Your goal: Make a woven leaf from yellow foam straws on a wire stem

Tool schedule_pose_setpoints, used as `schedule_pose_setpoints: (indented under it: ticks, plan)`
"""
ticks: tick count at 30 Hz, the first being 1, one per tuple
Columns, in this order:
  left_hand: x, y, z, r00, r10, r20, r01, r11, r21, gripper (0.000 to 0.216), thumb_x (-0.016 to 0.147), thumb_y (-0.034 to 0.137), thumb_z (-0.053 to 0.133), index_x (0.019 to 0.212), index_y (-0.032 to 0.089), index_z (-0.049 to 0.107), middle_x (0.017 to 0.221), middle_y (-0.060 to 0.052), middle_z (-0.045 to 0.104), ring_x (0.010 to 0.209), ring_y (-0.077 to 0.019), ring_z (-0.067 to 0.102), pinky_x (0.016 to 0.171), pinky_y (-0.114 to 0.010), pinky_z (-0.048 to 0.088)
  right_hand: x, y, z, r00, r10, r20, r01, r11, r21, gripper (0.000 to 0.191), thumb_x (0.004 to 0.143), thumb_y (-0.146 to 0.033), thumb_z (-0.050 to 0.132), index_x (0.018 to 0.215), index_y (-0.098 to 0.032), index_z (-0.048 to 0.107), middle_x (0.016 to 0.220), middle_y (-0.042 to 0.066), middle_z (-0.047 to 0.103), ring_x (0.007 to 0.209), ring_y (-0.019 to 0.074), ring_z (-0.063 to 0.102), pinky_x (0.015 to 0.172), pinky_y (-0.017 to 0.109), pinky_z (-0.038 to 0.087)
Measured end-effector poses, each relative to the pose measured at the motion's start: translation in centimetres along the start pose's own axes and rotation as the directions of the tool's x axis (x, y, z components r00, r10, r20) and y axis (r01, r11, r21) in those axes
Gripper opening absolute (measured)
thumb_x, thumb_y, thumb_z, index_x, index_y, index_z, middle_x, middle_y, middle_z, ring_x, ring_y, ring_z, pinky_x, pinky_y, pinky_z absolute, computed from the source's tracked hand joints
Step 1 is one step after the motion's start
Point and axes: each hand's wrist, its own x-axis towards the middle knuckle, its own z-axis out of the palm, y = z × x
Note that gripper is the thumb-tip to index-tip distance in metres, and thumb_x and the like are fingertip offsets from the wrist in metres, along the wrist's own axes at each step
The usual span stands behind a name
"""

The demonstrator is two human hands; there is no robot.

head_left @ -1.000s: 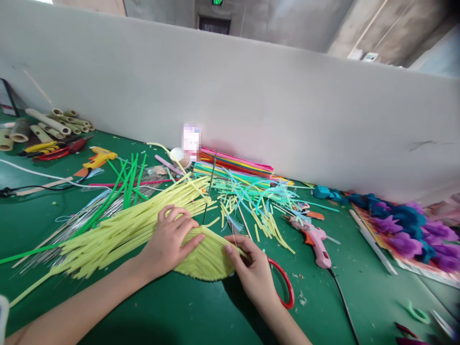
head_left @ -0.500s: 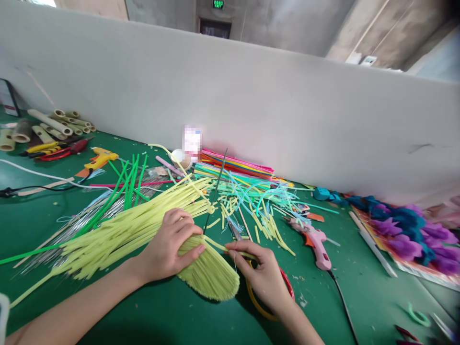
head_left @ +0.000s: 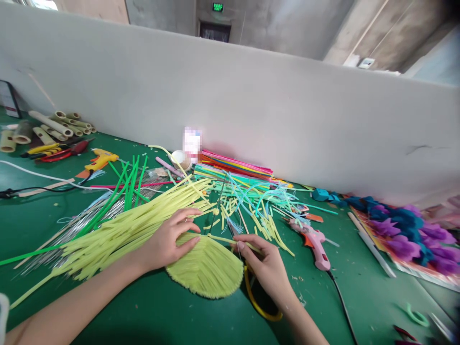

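A yellow-green leaf made of pipe cleaners, with slanting ribs, faces up above the green table. My left hand grips its upper left edge, thumb on the front and fingers bent behind. From the leaf's top a yellow-green pipe cleaner runs right into my right hand, pinched between thumb and fingers. A thin dark stem wire rises away from the leaf top. Partly hidden behind my right hand lie scissors with a yellow handle.
Yellow-green pipe cleaners are heaped at left, near green ones. Cut pieces lie ahead. A pink glue gun with its cord rests at right, a yellow one at left. Purple flowers lie far right.
The leaf has turned to show its broad ribbed face. My left hand has shifted slightly left with fingers looser, and the stem wire tilts lower. My right hand keeps its pinch.
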Motion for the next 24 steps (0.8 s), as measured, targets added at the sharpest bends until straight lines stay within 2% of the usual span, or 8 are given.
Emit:
schedule_pose_setpoints:
  ticks: [4, 8, 11, 14, 16, 19, 21, 24]
  plan:
    - [0.2, 0.2, 0.0, 0.998, -0.043, 0.036, 0.044, 0.999, -0.007, 0.014, 0.093, 0.03, 0.054, 0.091, 0.021, 0.064, 0.142, -0.011, 0.05, 0.135, -0.0257, 0.044, 0.11, -0.043, 0.039, -0.2, -0.6, 0.0, 0.999, 0.042, 0.025, -0.044, 0.995, 0.094, 0.03, 0.086, -0.046, 0.066, 0.098, -0.019, 0.071, 0.087, 0.007, 0.076, 0.084, 0.0215, 0.071, 0.078, 0.031, 0.051]
    - [0.3, 0.4, -0.2, 0.998, -0.061, 0.031, 0.062, 0.997, -0.036, 0.013, 0.094, 0.031, 0.054, 0.089, 0.021, 0.06, 0.139, -0.011, 0.054, 0.135, -0.0256, 0.045, 0.11, -0.044, 0.039, -0.2, -1.1, -0.2, 0.995, 0.089, 0.043, -0.097, 0.969, 0.229, 0.034, 0.085, -0.047, 0.069, 0.104, -0.019, 0.07, 0.094, 0.01, 0.077, 0.089, 0.0221, 0.07, 0.077, 0.03, 0.05]
    - [0.3, 0.3, -0.2, 0.996, -0.085, 0.01, 0.086, 0.992, -0.091, 0.013, 0.095, 0.031, 0.052, 0.088, 0.021, 0.057, 0.136, -0.013, 0.056, 0.132, -0.0257, 0.047, 0.109, -0.045, 0.04, -0.3, -1.4, -0.2, 0.989, 0.139, 0.05, -0.148, 0.906, 0.397, 0.039, 0.082, -0.046, 0.072, 0.109, -0.019, 0.068, 0.103, 0.013, 0.076, 0.093, 0.0236, 0.07, 0.081, 0.033, 0.05]
    - [0.2, 0.3, 0.0, 0.989, -0.139, -0.047, 0.125, 0.967, -0.224, 0.013, 0.097, 0.031, 0.047, 0.091, 0.022, 0.054, 0.135, -0.012, 0.057, 0.131, -0.0268, 0.048, 0.107, -0.047, 0.042, -0.3, -1.6, 0.1, 0.982, 0.183, 0.044, -0.178, 0.834, 0.523, 0.036, 0.077, -0.043, 0.077, 0.103, -0.02, 0.068, 0.105, 0.011, 0.074, 0.094, 0.0236, 0.069, 0.083, 0.033, 0.05]
    - [0.2, 0.5, 0.2, 0.979, -0.181, -0.092, 0.136, 0.921, -0.365, 0.013, 0.099, 0.031, 0.044, 0.096, 0.022, 0.052, 0.138, -0.013, 0.054, 0.134, -0.0278, 0.046, 0.107, -0.049, 0.043, -0.4, -1.5, 0.6, 0.981, 0.19, 0.041, -0.18, 0.811, 0.556, 0.035, 0.075, -0.038, 0.08, 0.104, -0.021, 0.069, 0.099, 0.007, 0.073, 0.088, 0.0198, 0.068, 0.078, 0.029, 0.05]
    - [0.3, 1.2, 0.4, 0.957, -0.231, -0.176, 0.09, 0.811, -0.578, 0.014, 0.101, 0.033, 0.04, 0.098, 0.023, 0.05, 0.146, -0.013, 0.045, 0.139, -0.0275, 0.04, 0.11, -0.05, 0.041, -0.8, -1.1, 1.6, 0.973, 0.22, 0.072, -0.222, 0.792, 0.568, 0.042, 0.076, -0.034, 0.08, 0.114, -0.022, 0.068, 0.086, 0.002, 0.069, 0.075, 0.0153, 0.064, 0.071, 0.026, 0.049]
    - [0.3, 1.7, 0.5, 0.933, -0.281, -0.226, 0.065, 0.747, -0.662, 0.016, 0.101, 0.035, 0.039, 0.096, 0.023, 0.049, 0.15, -0.011, 0.04, 0.142, -0.0274, 0.034, 0.112, -0.052, 0.039, -1.1, -0.8, 2.2, 0.961, 0.255, 0.104, -0.268, 0.781, 0.564, 0.043, 0.078, -0.038, 0.079, 0.115, -0.021, 0.069, 0.085, 0.003, 0.07, 0.077, 0.0175, 0.064, 0.073, 0.028, 0.049]
    - [0.3, 2.5, 0.4, 0.899, -0.349, -0.265, 0.048, 0.679, -0.732, 0.018, 0.102, 0.037, 0.037, 0.093, 0.024, 0.045, 0.154, -0.008, 0.037, 0.144, -0.0277, 0.031, 0.114, -0.053, 0.036, -1.4, -0.6, 3.0, 0.961, 0.27, 0.067, -0.264, 0.809, 0.525, 0.037, 0.078, -0.045, 0.077, 0.105, -0.02, 0.073, 0.093, 0.005, 0.072, 0.088, 0.021, 0.065, 0.079, 0.03, 0.048]
